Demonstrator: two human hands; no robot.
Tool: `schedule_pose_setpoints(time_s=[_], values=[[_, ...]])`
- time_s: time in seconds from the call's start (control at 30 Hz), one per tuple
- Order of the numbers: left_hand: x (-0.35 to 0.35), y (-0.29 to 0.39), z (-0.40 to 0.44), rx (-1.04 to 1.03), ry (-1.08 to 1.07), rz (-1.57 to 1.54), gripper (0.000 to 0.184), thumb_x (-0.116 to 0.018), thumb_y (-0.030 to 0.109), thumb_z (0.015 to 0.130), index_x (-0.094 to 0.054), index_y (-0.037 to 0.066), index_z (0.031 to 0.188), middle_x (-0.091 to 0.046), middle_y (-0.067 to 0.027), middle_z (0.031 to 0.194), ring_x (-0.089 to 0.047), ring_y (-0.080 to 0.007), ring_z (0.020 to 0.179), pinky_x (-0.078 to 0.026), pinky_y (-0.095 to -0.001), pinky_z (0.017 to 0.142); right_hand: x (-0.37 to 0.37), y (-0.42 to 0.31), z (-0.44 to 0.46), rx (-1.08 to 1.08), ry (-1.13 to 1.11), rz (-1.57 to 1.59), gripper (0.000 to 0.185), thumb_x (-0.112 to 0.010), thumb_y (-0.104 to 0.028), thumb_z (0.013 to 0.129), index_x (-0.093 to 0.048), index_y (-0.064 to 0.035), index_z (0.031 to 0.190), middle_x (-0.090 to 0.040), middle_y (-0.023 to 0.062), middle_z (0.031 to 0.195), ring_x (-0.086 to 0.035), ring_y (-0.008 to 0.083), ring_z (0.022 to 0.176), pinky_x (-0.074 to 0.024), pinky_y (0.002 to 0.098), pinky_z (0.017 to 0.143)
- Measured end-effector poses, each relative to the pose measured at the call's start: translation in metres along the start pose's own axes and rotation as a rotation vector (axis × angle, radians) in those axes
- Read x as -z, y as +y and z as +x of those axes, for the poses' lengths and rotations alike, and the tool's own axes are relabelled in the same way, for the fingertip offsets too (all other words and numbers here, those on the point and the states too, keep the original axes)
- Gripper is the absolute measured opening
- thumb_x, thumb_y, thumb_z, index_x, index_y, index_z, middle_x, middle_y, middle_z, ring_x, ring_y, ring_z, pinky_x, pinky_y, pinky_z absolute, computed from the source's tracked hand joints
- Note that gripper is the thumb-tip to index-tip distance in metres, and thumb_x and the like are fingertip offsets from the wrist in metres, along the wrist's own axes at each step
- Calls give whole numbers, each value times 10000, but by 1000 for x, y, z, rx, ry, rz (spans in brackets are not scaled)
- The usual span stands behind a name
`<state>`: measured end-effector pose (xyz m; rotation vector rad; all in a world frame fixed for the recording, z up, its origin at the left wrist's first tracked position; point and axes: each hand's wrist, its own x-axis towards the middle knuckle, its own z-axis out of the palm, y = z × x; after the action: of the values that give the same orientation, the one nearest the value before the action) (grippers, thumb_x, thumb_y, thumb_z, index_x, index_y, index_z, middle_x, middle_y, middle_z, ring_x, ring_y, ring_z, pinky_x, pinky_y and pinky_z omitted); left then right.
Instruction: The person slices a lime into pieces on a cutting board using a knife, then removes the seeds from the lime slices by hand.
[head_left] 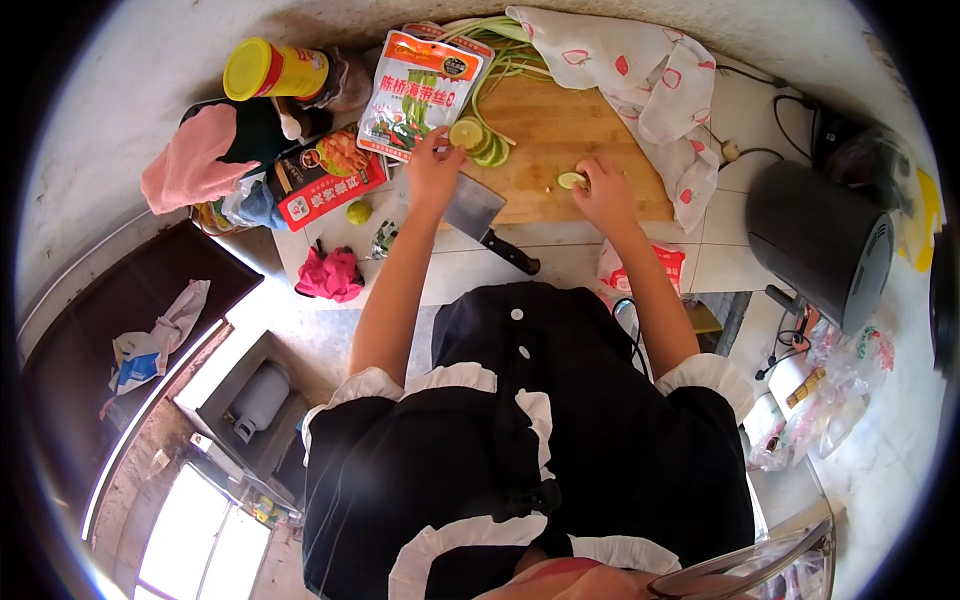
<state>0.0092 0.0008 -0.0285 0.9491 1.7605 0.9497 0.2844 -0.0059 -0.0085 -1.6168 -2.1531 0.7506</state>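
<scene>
My left hand [434, 172] is at the left edge of the wooden cutting board [560, 125], its fingers closed on the edge of a round lime slice [466, 133]. Several more lime slices [494, 153] lie overlapped just right of it. Toward the board's right side, my right hand [604, 195] pinches a small cut piece of lime [572, 180]. Between the hands, nearer my left forearm, a cleaver-like knife [474, 207] rests at the board's front left corner, its black handle pointing toward me.
Behind my left hand stands a seaweed packet [418, 92], with a red food box [330, 178] and whole lime [359, 212] farther left. Green stalks [515, 60] and a strawberry-print cloth [640, 85] cover the board's back. A black kettle [820, 240] stands right; a red-and-white packet [655, 268] lies in front.
</scene>
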Motion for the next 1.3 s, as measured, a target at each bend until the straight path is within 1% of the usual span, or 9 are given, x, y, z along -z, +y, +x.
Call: schedule_pose_setpoints(time_s=[0.07, 0.2, 0.27, 0.4, 0.57, 0.77, 0.97, 1.17, 1.3], values=[[-1, 3, -1, 4, 20, 78, 403, -680, 112, 758, -557, -19, 1119, -605, -140, 955, -654, -178, 675, -521, -301, 637, -1, 1, -1, -155, -66, 188, 204, -672, -71, 685, -566, -33, 855, -572, 101, 787, -589, 249, 696, -475, 350, 619], [-5, 23, -8, -174, 65, 408, 406, -720, 171, 726, -583, 55, 1090, -553, -117, 995, -620, -181, 698, -510, -323, 660, -6, 7, -7, -351, -105, 551, 143, -675, -74, 733, -585, -15, 827, -608, 80, 734, -587, 160, 639, -472, 283, 599], [-6, 29, -13, -245, 48, 476, 398, -728, 189, 721, -599, 71, 1078, -523, -107, 1033, -610, -185, 728, -509, -300, 648, -8, 10, -9, -366, -137, 654, 161, -682, -88, 749, -587, -8, 851, -611, 64, 756, -583, 135, 667, -470, 265, 614], [-7, 28, -17, -371, 26, 588, 310, -722, 170, 720, -635, 104, 1011, -517, -71, 1034, -599, -190, 731, -500, -315, 640, -4, -2, -4, -380, -167, 818, 192, -693, -112, 768, -585, 5, 875, -614, 49, 784, -579, 112, 697, -468, 248, 634], [-9, 19, -16, -489, 19, 603, 209, -695, 139, 747, -640, 106, 946, -536, -55, 978, -594, -205, 754, -490, -333, 612, -1, -26, 15, -386, -189, 807, 206, -698, -111, 767, -585, 3, 896, -610, 39, 791, -572, 97, 707, -463, 236, 643], [-13, 21, -11, -619, 45, 644, 93, -634, 107, 776, -583, 82, 849, -552, -65, 904, -586, -272, 785, -487, -384, 612, -7, -38, 36, -306, -248, 852, 175, -675, -101, 804, -572, -17, 918, -599, 15, 821, -550, 70, 705, -440, 208, 608], [-9, 18, -10, -652, 17, 663, 74, -621, 72, 769, -565, 66, 816, -545, -91, 847, -581, -284, 759, -489, -395, 607, -13, -48, 49, -312, -245, 858, 190, -690, -99, 775, -581, -13, 905, -606, 28, 800, -562, 86, 696, -462, 223, 623], [5, 29, -27, -441, -12, 370, 105, -604, -15, 731, -580, 22, 827, -560, -100, 794, -587, -227, 675, -490, -344, 588, -50, -51, 63, -301, -153, 819, 249, -711, -128, 741, -584, -20, 925, -625, 52, 788, -593, 117, 706, -490, 255, 649], [31, 21, -65, -348, 7, 399, 98, -597, -25, 729, -567, 4, 817, -545, -114, 796, -589, -249, 668, -487, -344, 612, -62, -77, 79, -290, -133, 771, 267, -711, -124, 725, -578, -23, 933, -634, 79, 793, -614, 149, 711, -492, 281, 647]])
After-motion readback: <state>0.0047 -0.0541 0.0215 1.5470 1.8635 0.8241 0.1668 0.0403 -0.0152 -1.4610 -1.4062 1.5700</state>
